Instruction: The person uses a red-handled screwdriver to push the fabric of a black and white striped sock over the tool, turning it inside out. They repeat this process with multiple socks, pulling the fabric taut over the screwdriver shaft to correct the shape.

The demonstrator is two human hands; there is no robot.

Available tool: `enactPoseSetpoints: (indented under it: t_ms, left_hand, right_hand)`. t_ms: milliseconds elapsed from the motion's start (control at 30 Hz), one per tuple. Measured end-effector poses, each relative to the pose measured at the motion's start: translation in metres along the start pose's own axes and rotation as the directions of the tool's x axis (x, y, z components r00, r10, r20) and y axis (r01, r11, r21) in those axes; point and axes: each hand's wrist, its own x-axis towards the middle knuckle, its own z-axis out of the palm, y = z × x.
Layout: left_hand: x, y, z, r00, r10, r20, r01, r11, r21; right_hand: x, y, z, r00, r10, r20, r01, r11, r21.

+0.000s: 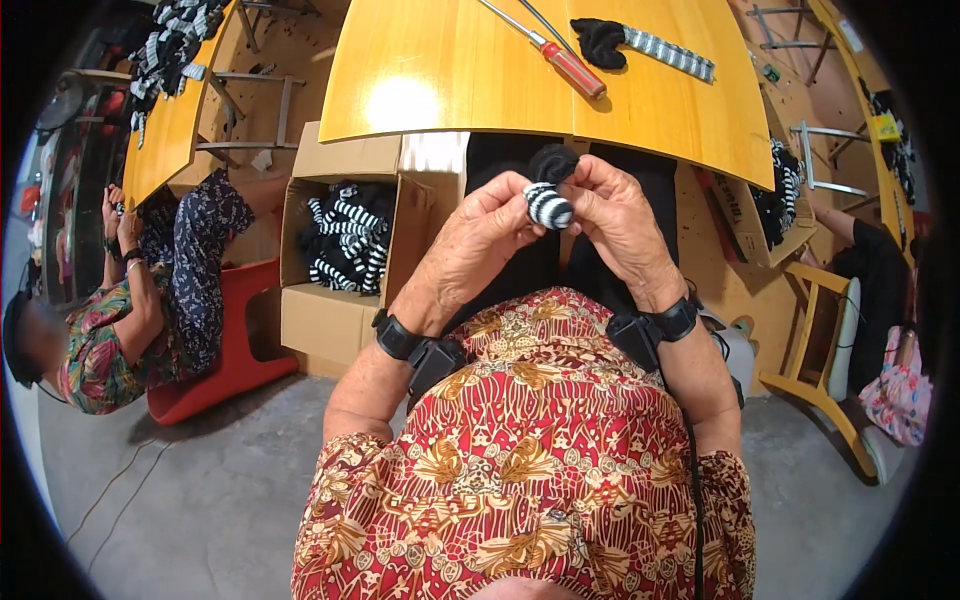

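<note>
Above my lap, just off the near edge of the table, both hands hold one small knitted piece [549, 207] with black and white stripes and a fluffy black part at its top. My left hand [483, 228] pinches its left side between thumb and fingers. On the other side, my right hand [622, 222] grips near the black part and the striped end. The striped end is bunched into a rounded shape, and fingers hide some of it. A similar knitted piece [655, 50], black with a grey-and-white striped tube, lies flat on the table.
A screwdriver [573, 70] with a red handle lies on the yellow table [460, 70]. Left of my lap stands a cardboard box [325, 318] of striped knitted pieces; another box [741, 222] is at the right. People sit at both sides, one on a red chair [235, 355].
</note>
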Motion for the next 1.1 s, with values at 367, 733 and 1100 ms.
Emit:
enactPoseSetpoints:
  t_ms: [367, 733, 1100]
  left_hand:
    - [0.012, -0.007, 0.002, 0.961, 0.263, -0.089, -0.205, 0.889, 0.409]
    - [0.011, 0.033, 0.016, 0.85, 0.522, 0.066, -0.374, 0.511, 0.774]
    - [0.014, 0.025, 0.018, 0.968, 0.245, -0.051, -0.129, 0.665, 0.736]
  right_hand:
    - [-0.007, 0.004, 0.01, 0.983, -0.102, -0.152, 0.081, 0.986, -0.143]
    - [-0.006, -0.032, 0.019, 0.971, -0.238, -0.02, 0.168, 0.742, -0.649]
    - [-0.01, -0.047, 0.02, 0.944, -0.31, 0.11, 0.279, 0.578, -0.767]
